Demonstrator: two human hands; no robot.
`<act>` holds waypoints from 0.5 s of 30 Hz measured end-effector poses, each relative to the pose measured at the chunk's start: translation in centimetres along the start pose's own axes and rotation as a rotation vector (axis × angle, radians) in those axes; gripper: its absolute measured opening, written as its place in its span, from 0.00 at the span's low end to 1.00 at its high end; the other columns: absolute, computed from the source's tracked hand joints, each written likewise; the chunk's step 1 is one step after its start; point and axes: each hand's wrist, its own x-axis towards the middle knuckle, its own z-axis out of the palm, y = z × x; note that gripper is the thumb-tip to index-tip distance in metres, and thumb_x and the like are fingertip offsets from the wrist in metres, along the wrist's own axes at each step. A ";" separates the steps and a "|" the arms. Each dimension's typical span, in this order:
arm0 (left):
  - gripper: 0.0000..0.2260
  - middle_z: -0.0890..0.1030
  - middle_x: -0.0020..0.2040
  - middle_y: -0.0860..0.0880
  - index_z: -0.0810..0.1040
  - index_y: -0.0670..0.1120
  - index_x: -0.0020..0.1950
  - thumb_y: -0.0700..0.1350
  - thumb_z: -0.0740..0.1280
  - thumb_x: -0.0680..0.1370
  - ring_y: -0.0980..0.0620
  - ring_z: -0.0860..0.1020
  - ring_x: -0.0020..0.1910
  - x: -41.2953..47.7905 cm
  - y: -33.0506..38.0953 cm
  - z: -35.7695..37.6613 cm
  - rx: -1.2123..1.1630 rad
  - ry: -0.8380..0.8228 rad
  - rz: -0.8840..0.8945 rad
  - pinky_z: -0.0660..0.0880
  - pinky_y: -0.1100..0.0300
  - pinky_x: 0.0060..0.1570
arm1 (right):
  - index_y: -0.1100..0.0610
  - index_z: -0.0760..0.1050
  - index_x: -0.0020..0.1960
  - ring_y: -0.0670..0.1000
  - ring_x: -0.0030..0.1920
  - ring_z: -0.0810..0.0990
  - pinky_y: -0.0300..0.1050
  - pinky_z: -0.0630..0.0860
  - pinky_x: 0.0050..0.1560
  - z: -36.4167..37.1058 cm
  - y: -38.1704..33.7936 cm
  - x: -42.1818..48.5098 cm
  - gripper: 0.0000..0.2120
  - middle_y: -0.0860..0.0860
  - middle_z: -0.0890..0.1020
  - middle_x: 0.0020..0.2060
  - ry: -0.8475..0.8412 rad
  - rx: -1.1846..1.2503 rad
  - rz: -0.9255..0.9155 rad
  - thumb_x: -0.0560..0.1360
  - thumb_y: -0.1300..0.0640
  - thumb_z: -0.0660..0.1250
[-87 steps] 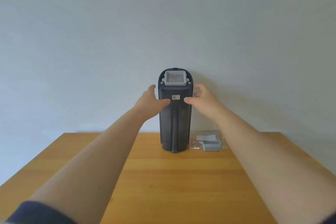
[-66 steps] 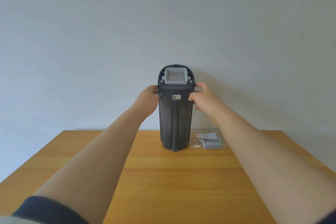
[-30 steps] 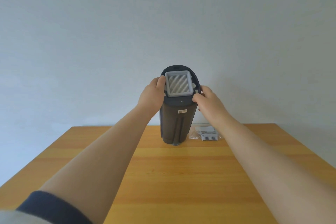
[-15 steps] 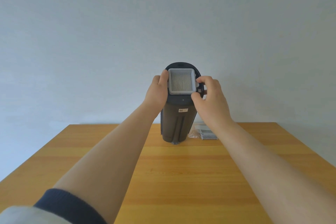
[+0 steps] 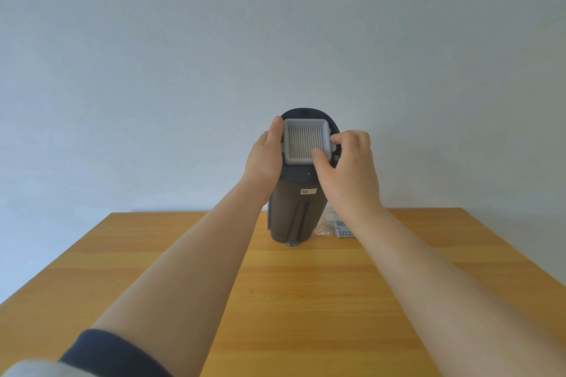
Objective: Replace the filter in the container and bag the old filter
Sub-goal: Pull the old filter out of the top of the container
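While the dark sleeve cuff [image 5: 101, 352] shows at bottom left, the left hand [image 5: 265, 159] wraps the upper left side of the dark grey container [image 5: 292, 211], thumb up along the filter's left edge, fingers closed on the body. Container stands on the wooden table [image 5: 306, 300] near the far edge, top tilted toward the camera. White pleated filter [image 5: 306, 141] sits in the top w/ its frame seated. Right hand [image 5: 349, 165] pinches the filter's right side, thumb on the lower right corner, forefinger on the side tab. Clear bag w/ spare filter [image 5: 340, 225] lies just right of the container base, partly hidden by the right forearm.
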 end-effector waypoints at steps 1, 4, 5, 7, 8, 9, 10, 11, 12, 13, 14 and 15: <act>0.26 0.83 0.56 0.47 0.79 0.49 0.62 0.65 0.53 0.80 0.48 0.81 0.56 -0.1 0.0 0.1 -0.001 0.001 -0.002 0.76 0.48 0.62 | 0.58 0.73 0.57 0.51 0.50 0.75 0.33 0.65 0.34 0.0 0.0 0.1 0.14 0.50 0.71 0.56 0.014 -0.001 0.006 0.77 0.49 0.65; 0.25 0.84 0.54 0.48 0.79 0.50 0.61 0.65 0.53 0.80 0.50 0.82 0.54 -0.2 0.1 0.3 -0.003 0.000 -0.010 0.77 0.49 0.60 | 0.59 0.74 0.55 0.54 0.48 0.77 0.41 0.69 0.37 0.0 0.0 0.1 0.12 0.51 0.72 0.55 0.058 0.009 0.025 0.78 0.51 0.64; 0.25 0.84 0.54 0.48 0.79 0.50 0.61 0.65 0.53 0.80 0.50 0.82 0.54 -0.2 0.1 0.4 0.006 0.001 -0.008 0.77 0.50 0.60 | 0.59 0.74 0.54 0.54 0.47 0.77 0.43 0.69 0.38 0.0 0.0 0.1 0.12 0.52 0.72 0.54 0.070 0.012 0.026 0.78 0.51 0.65; 0.26 0.84 0.53 0.48 0.80 0.50 0.60 0.65 0.52 0.81 0.51 0.81 0.53 -0.2 0.1 0.5 0.032 0.010 0.004 0.78 0.51 0.58 | 0.59 0.74 0.53 0.53 0.45 0.77 0.42 0.68 0.38 0.0 0.1 0.1 0.12 0.52 0.71 0.54 0.081 0.018 0.031 0.78 0.50 0.65; 0.26 0.84 0.52 0.49 0.80 0.50 0.60 0.65 0.52 0.81 0.51 0.81 0.52 -0.2 0.1 0.5 0.038 0.014 0.010 0.78 0.51 0.58 | 0.59 0.73 0.53 0.53 0.45 0.76 0.42 0.68 0.38 0.0 0.1 0.1 0.12 0.51 0.71 0.53 0.084 0.026 0.040 0.78 0.50 0.66; 0.26 0.84 0.51 0.49 0.80 0.49 0.59 0.65 0.52 0.81 0.51 0.81 0.52 -0.2 0.1 0.6 0.040 0.016 0.015 0.78 0.52 0.57 | 0.59 0.73 0.53 0.53 0.45 0.76 0.42 0.68 0.39 -0.1 0.0 0.1 0.12 0.50 0.70 0.53 0.086 0.041 0.055 0.78 0.50 0.66; 0.26 0.84 0.51 0.49 0.81 0.49 0.58 0.65 0.52 0.80 0.51 0.82 0.52 -0.2 0.1 0.6 0.041 0.017 0.017 0.78 0.52 0.56 | 0.59 0.73 0.53 0.53 0.45 0.76 0.41 0.68 0.40 -0.1 0.0 0.2 0.13 0.49 0.69 0.52 0.088 0.055 0.070 0.78 0.49 0.66; 0.26 0.84 0.50 0.49 0.81 0.49 0.58 0.65 0.52 0.80 0.51 0.82 0.52 -0.2 0.1 0.6 0.042 0.019 0.018 0.78 0.52 0.56 | 0.59 0.73 0.53 0.52 0.46 0.75 0.41 0.68 0.40 -0.1 -0.1 0.3 0.13 0.49 0.69 0.52 0.087 0.060 0.080 0.78 0.49 0.66; 0.26 0.84 0.50 0.49 0.81 0.49 0.57 0.65 0.52 0.80 0.51 0.82 0.52 -0.2 0.1 0.6 0.044 0.022 0.017 0.79 0.52 0.56 | 0.59 0.73 0.53 0.51 0.46 0.75 0.40 0.68 0.41 -0.1 -0.2 0.4 0.13 0.49 0.69 0.52 0.085 0.057 0.083 0.78 0.49 0.65; 0.26 0.84 0.50 0.49 0.81 0.49 0.57 0.65 0.52 0.80 0.50 0.82 0.52 -0.1 0.1 0.6 0.045 0.025 0.015 0.79 0.51 0.56 | 0.59 0.73 0.53 0.50 0.45 0.74 0.40 0.68 0.41 -0.1 -0.2 0.5 0.13 0.49 0.69 0.52 0.083 0.054 0.081 0.79 0.49 0.65; 0.26 0.84 0.50 0.48 0.81 0.49 0.57 0.65 0.52 0.80 0.50 0.82 0.51 -0.1 0.1 0.6 0.046 0.027 0.014 0.78 0.51 0.57 | 0.59 0.73 0.53 0.49 0.45 0.74 0.40 0.68 0.41 -0.1 -0.3 0.5 0.13 0.49 0.70 0.52 0.082 0.057 0.081 0.79 0.49 0.65; 0.26 0.84 0.51 0.48 0.81 0.49 0.57 0.66 0.52 0.80 0.50 0.82 0.52 -0.2 0.1 0.5 0.048 0.029 0.013 0.78 0.50 0.57 | 0.59 0.73 0.53 0.49 0.44 0.74 0.40 0.69 0.41 0.0 -0.4 0.6 0.12 0.50 0.70 0.53 0.083 0.065 0.086 0.79 0.49 0.64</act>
